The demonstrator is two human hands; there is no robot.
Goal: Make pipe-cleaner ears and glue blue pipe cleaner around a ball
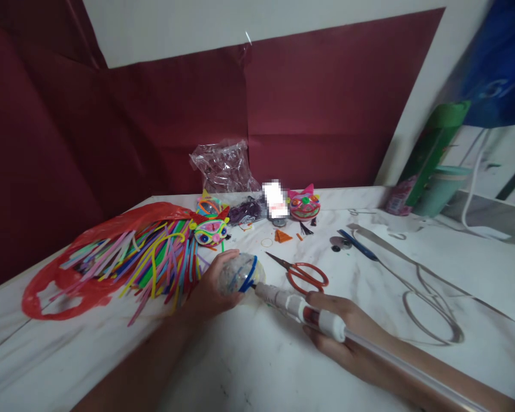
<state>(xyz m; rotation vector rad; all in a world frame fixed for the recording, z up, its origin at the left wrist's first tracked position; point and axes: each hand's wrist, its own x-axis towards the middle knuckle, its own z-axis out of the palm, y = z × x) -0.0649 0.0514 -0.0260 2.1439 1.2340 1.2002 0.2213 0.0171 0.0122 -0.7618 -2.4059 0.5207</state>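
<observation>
My left hand is wrapped round a clear rounded plastic piece and holds it just above the table. A blue pipe cleaner runs across that piece, bent near its lower right side. My right hand grips a white hot glue gun, its nozzle at the lower end of the blue strip; I cannot tell whether they touch. From the gun's back end a long translucent glue stick sticks out. Orange-handled scissors lie just beyond the gun.
Many coloured pipe cleaners lie on a red plastic bag at left. Behind stand decorated animal heads, one yellow-edged, one pink. At right are a blue cutter-like tool, a looped cable and a teal bin.
</observation>
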